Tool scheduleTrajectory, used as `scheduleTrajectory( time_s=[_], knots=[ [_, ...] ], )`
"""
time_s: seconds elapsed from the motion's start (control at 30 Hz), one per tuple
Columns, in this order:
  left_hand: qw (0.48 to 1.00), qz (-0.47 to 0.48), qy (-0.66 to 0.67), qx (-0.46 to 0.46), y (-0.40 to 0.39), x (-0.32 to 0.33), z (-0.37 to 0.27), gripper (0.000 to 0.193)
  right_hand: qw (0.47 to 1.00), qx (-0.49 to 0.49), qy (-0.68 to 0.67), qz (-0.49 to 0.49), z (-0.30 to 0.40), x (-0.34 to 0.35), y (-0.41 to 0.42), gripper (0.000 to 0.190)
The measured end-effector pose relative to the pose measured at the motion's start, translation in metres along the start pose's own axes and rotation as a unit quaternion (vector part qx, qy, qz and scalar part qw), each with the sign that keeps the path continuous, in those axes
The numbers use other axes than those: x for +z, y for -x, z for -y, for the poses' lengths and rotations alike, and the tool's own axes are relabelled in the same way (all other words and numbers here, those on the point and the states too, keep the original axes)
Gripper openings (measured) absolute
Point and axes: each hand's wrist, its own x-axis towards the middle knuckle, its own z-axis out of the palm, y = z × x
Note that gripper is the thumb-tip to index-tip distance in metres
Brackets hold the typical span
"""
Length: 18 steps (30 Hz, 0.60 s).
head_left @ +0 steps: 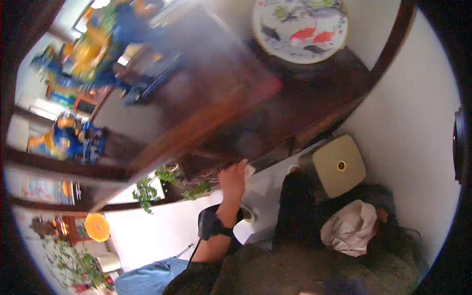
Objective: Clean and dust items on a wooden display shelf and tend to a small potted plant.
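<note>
My left hand (233,180), with a black band on the forearm behind it, reaches to the lower edge of a dark wooden cabinet (295,92). Under its fingers is a pale cloth (249,176), pressed near the wood. At the lower right, a crumpled whitish cloth (350,228) is bunched in front of my dark clothing. Only a small part of my right hand (382,214) shows at that cloth's edge; the cloth hides most of the fingers.
A round decorative plate (302,33) painted with red and black fish stands on the wood. Blurred blue and yellow figurines (92,51) fill the upper left. A beige stool (339,166) sits by the white wall (413,92). Green leaves (145,191) hang beside the cabinet.
</note>
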Motion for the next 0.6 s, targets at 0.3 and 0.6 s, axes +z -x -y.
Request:
scheduleTrajectory(
  time_s=[0.3,0.6],
  knots=[
    [0.983,-0.106,0.146,0.041,0.051,-0.021,0.023,0.035,0.999,-0.014,0.039,-0.021,-0.018,0.015,-0.006,0.025],
    [0.808,-0.012,0.52,-0.276,0.11,-0.082,0.073,0.036,0.995,-0.004,0.096,0.011,-0.066,0.016,-0.043,0.026]
  ],
)
